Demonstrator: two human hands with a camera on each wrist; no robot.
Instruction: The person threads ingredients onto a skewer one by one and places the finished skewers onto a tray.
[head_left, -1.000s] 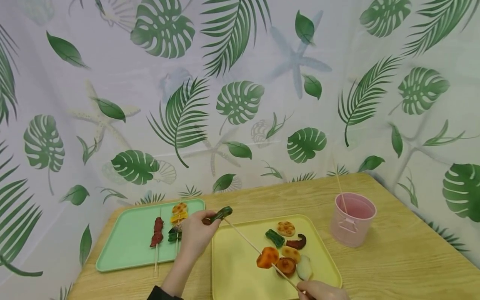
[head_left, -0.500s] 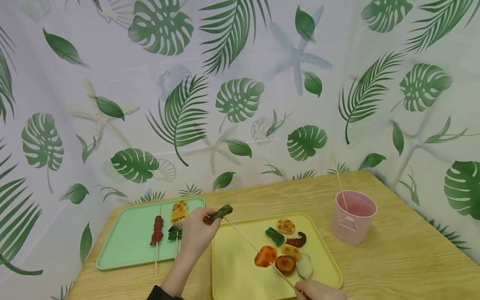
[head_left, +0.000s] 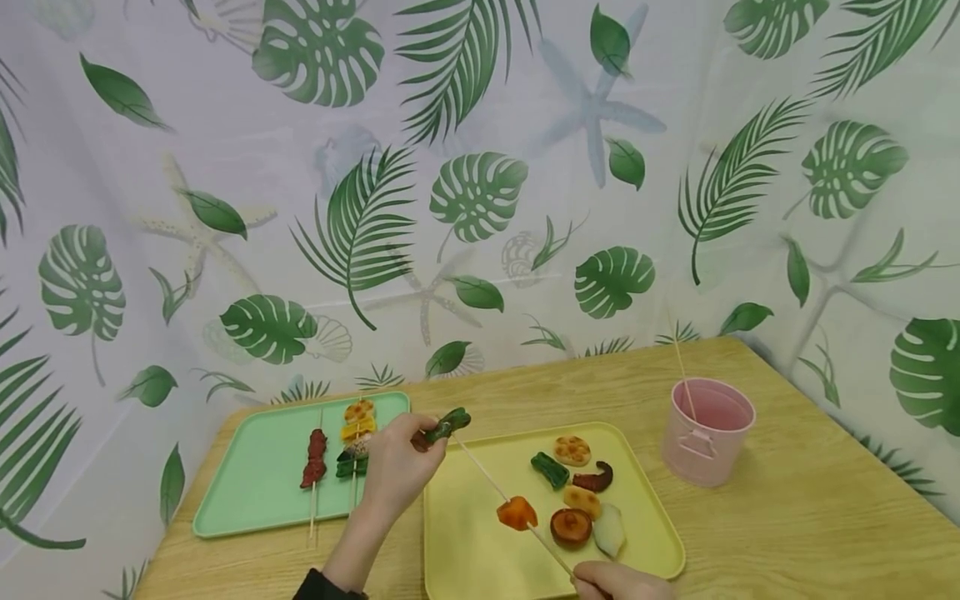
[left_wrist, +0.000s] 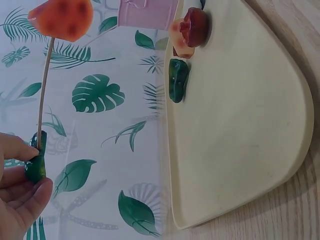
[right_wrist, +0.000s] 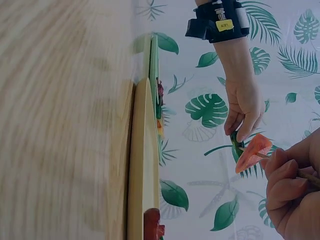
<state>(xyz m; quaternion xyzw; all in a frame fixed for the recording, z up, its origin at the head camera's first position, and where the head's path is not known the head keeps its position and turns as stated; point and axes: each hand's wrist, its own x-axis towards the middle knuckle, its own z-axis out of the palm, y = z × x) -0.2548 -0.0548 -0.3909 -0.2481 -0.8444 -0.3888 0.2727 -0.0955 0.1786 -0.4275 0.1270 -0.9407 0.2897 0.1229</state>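
My left hand (head_left: 393,467) pinches a green vegetable piece (head_left: 447,424) at the tip of a thin wooden skewer (head_left: 487,478), above the near edge of the yellow tray (head_left: 465,542). My right hand (head_left: 611,581) grips the skewer's lower end at the frame's bottom edge. An orange food piece (head_left: 517,513) is threaded partway along the skewer. In the left wrist view my fingers (left_wrist: 20,192) hold the green piece (left_wrist: 36,162) with the orange piece (left_wrist: 62,17) further up the stick. The right wrist view shows my right hand (right_wrist: 290,195) on the stick and the orange piece (right_wrist: 252,152).
On the yellow tray lie a green piece (head_left: 550,470), a lotus slice (head_left: 572,451), a dark curved piece (head_left: 595,481), a mushroom (head_left: 572,527) and a pale piece (head_left: 609,531). A green tray (head_left: 247,500) holds finished skewers (head_left: 313,460). A pink bucket (head_left: 707,432) holds a stick.
The orange piece has slid up the skewer toward the green piece and lifted off the tray. My right hand shifted slightly left. My left hand stays in place.
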